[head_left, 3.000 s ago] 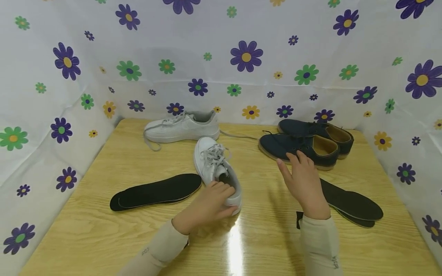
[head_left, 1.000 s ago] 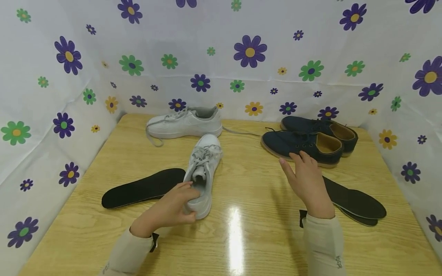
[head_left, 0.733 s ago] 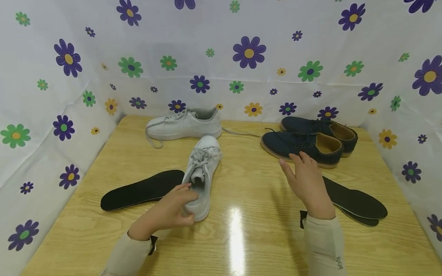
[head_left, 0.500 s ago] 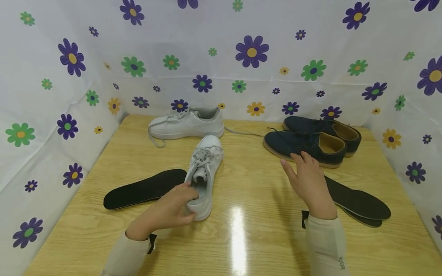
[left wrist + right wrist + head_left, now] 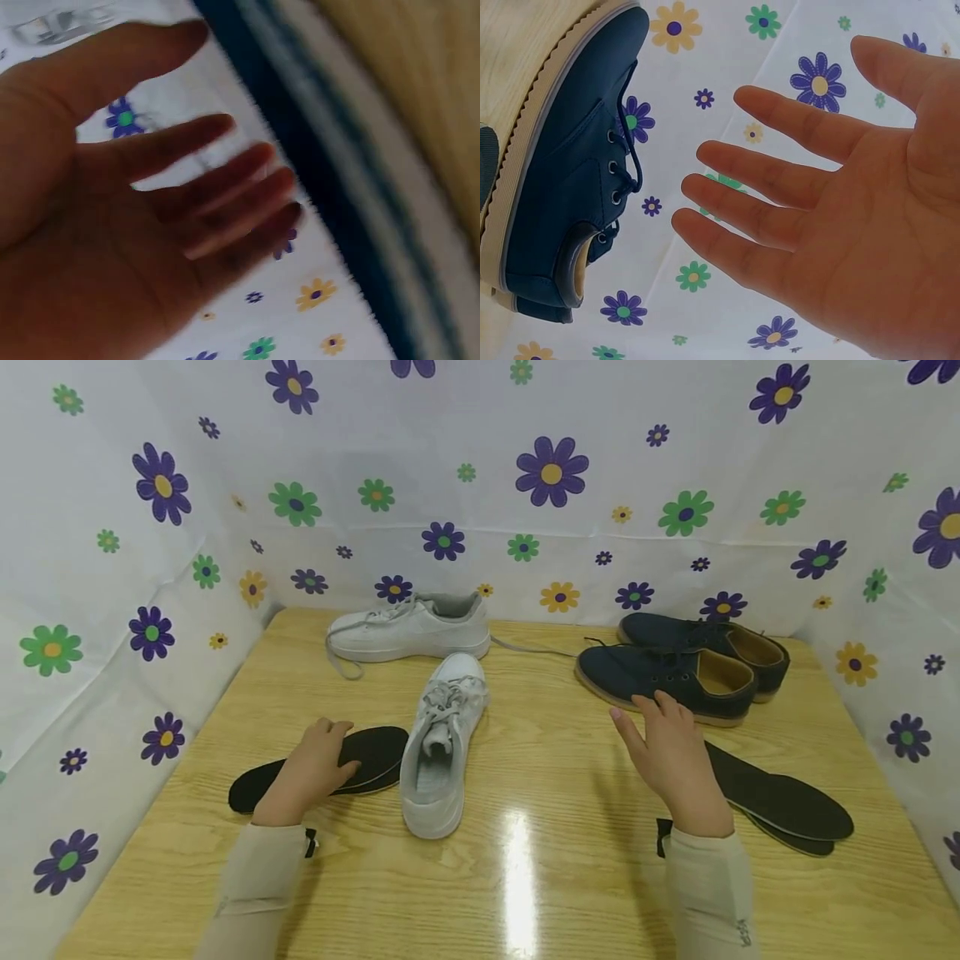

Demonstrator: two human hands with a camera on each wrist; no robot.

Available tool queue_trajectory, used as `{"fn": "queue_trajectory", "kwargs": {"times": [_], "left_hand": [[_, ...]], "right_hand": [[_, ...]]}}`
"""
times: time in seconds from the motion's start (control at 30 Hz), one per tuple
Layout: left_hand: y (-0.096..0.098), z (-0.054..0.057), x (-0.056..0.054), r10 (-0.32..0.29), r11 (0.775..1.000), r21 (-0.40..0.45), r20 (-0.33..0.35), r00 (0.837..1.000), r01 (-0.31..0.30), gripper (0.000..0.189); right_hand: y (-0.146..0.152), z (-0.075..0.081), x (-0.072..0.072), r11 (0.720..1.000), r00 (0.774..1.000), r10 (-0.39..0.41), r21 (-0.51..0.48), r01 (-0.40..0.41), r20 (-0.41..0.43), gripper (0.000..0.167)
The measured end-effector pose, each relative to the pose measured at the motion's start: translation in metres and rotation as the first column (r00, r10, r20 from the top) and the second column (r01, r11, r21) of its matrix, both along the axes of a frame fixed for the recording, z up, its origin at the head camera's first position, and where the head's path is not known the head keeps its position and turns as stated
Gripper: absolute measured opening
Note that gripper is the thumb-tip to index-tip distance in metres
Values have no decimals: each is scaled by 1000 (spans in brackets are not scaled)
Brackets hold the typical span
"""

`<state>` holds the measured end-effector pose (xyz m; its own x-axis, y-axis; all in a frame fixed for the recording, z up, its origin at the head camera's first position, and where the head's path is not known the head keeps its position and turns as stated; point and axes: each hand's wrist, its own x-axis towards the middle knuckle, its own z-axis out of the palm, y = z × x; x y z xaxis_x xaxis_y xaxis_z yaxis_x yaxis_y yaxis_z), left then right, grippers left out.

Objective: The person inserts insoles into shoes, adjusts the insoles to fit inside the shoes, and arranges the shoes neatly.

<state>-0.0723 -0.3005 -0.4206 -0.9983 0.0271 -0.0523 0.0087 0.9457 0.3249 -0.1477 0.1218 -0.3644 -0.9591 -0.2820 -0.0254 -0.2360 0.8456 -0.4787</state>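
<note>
My left hand (image 5: 311,768) is over the pair of black insoles (image 5: 378,747) left of centre, thumb and fingers apart and nothing gripped. In the left wrist view its fingers are loosely extended beside the blurred insole edges (image 5: 300,150); whether they touch is unclear. Right of these insoles stands a white sneaker (image 5: 435,777), toe pointing away, its opening uncovered and its laces loose. My right hand (image 5: 675,764) hovers with spread fingers in front of a navy lace-up shoe (image 5: 622,672). In the right wrist view that palm (image 5: 862,225) holds nothing.
A second white sneaker (image 5: 420,635) lies lengthwise at the back, one lace trailing right. Behind the nearer navy shoe sits its mate (image 5: 768,664). Another pair of black insoles (image 5: 795,806) overlaps at the right. Flower-printed cloth (image 5: 337,443) surrounds the wooden table (image 5: 585,877).
My left hand first swung the white sneaker's heel leftward, then let go and moved left onto the insoles. The right hand has stayed nearly still.
</note>
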Motion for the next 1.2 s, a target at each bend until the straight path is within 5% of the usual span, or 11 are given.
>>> {"fn": "queue_trajectory", "kwargs": {"times": [0.13,0.43,0.6,0.77,0.9,1.2], "left_hand": [[-3,-7,-3,46,996,-76,70,996,-41,60],[1,0,-8,87,990,-106,-49,995,-91,56],[-3,3,-8,70,995,-60,-76,995,-74,32],[-8,21,-9,47,997,63,-57,997,-43,10],[-13,41,-7,45,992,125,-137,990,-28,9],[2,75,-6,102,972,235,-355,929,-17,19]], "right_hand": [[0,0,0,1000,1000,3,-2,-3,-2,64],[-1,2,-2,1000,1000,16,-3,-16,-6,65],[0,4,-1,1000,1000,20,-5,-20,-9,64],[3,6,0,1000,1000,17,-13,-17,-5,62],[3,7,0,999,1000,19,-28,-19,7,64],[6,7,1,999,1000,15,-36,-15,13,65]]}}
